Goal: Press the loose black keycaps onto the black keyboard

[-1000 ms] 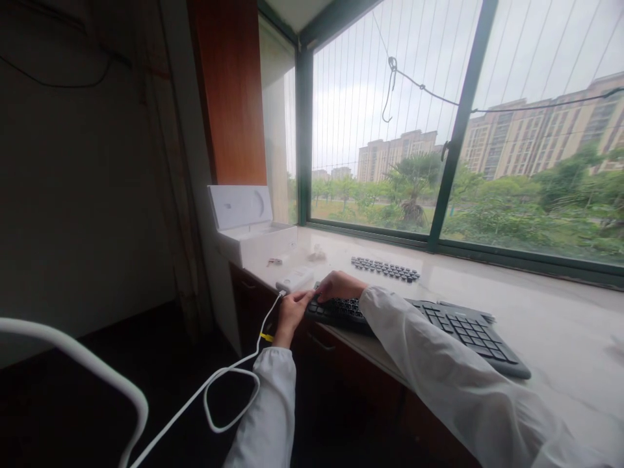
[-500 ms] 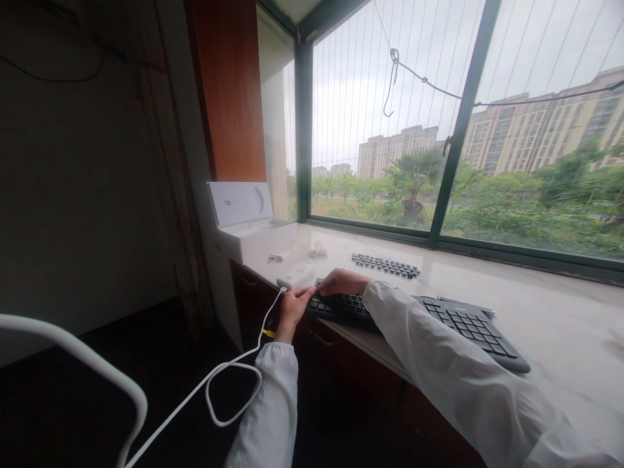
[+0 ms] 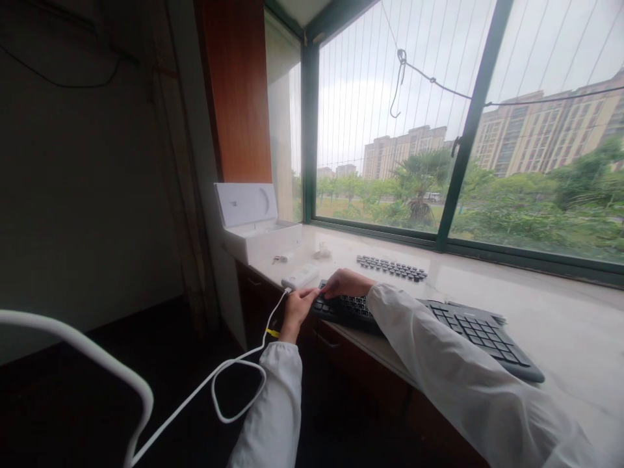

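A black keyboard (image 3: 468, 328) lies on the pale window counter (image 3: 550, 305), its left end at the counter's edge. My left hand (image 3: 298, 309) is at that left end, fingers pinched round the plug end of a white cable (image 3: 229, 377) that loops down to the lower left. My right hand (image 3: 345, 283) rests curled on the keyboard's left keys, fingers bent down onto them; whether it grips anything is unclear. A small white device (image 3: 299, 277) sits just behind my left hand.
An open white box (image 3: 258, 227) stands at the counter's left end. A row of loose black keycaps (image 3: 392, 267) lies near the window. A white curved tube (image 3: 97, 364) crosses the lower left. Dark cabinet fronts run below the counter.
Both hands stay at the keyboard's left end. The view has shifted slightly to the left, so everything sits a bit further right.
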`<state>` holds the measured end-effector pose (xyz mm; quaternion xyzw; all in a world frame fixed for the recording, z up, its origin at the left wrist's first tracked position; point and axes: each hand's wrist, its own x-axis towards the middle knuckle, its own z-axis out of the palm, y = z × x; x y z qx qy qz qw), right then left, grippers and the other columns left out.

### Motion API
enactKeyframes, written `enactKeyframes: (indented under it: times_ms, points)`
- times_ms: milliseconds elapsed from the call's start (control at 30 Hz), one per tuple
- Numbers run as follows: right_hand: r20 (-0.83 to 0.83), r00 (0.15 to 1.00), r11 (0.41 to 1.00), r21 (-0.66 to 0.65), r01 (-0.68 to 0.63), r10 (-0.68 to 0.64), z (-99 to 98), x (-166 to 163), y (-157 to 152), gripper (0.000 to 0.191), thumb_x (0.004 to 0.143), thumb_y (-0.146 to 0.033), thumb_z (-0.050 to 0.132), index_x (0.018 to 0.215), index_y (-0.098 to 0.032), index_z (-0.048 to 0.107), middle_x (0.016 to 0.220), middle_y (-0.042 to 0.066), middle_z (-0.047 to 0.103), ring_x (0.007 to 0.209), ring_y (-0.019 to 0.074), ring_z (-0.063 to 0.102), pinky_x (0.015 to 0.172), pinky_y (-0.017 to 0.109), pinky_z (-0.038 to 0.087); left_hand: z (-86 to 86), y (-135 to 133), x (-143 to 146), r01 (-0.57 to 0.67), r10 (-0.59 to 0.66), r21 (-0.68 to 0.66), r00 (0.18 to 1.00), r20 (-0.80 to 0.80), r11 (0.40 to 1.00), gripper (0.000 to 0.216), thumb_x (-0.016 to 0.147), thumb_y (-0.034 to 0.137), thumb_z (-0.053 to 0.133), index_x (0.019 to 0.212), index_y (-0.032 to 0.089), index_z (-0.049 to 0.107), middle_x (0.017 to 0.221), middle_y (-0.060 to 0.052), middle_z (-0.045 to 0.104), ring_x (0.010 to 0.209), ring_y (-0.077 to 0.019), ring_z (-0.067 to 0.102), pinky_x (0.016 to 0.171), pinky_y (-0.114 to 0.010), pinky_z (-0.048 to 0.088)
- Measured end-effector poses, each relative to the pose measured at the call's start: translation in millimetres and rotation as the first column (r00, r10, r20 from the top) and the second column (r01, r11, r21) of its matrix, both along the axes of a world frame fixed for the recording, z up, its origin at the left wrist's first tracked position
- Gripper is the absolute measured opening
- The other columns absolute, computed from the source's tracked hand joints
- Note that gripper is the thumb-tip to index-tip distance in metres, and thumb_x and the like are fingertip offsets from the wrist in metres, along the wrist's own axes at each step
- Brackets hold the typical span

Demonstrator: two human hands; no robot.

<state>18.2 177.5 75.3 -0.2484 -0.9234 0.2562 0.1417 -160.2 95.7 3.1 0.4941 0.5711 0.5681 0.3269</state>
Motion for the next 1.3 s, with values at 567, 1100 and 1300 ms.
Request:
enactKeyframes:
  times_ms: [567,1100,1300]
  points:
    - [0.099,0.994,0.976,0.217,0.030,-0.052,18.4,-3.7,-17.1,0.028,0.072,-0.032,0.075,0.096,-0.018,0.080,0.078,0.003,0.076,0.071,0.0158,0.066,0.069,0.020,0.045,0.1,3.1,1.4,-0.014,0.014,-0.022,1.000,0.024,1.000,0.039,0.073,0.043,0.070,0.096,0.013,0.077,0.095,-0.012,0.075,0.097,-0.0284,0.068,0.086,-0.034,0.052]
    - [0.112,0.992,0.977,0.210,0.034,-0.059,24.9,-1.3,-25.0,0.028,0.075,-0.032,0.072,0.098,-0.018,0.079,0.083,0.004,0.077,0.079,0.0175,0.068,0.073,0.020,0.046,-4.1,5.9,2.1,-0.037,0.038,-0.018,0.999,0.035,0.999,0.037,0.072,0.044,0.070,0.095,0.015,0.077,0.093,-0.011,0.076,0.094,-0.0272,0.069,0.079,-0.031,0.053]
    - [0.129,0.990,0.982,0.185,0.026,-0.050,22.5,0.4,-21.9,0.033,0.078,-0.036,0.070,0.099,-0.014,0.078,0.082,0.006,0.076,0.077,0.0178,0.067,0.074,0.022,0.046,-4.1,3.9,4.6,-0.062,0.062,0.001,0.997,0.043,0.998,0.036,0.072,0.042,0.071,0.093,0.015,0.077,0.093,-0.011,0.076,0.092,-0.0261,0.069,0.081,-0.030,0.053]
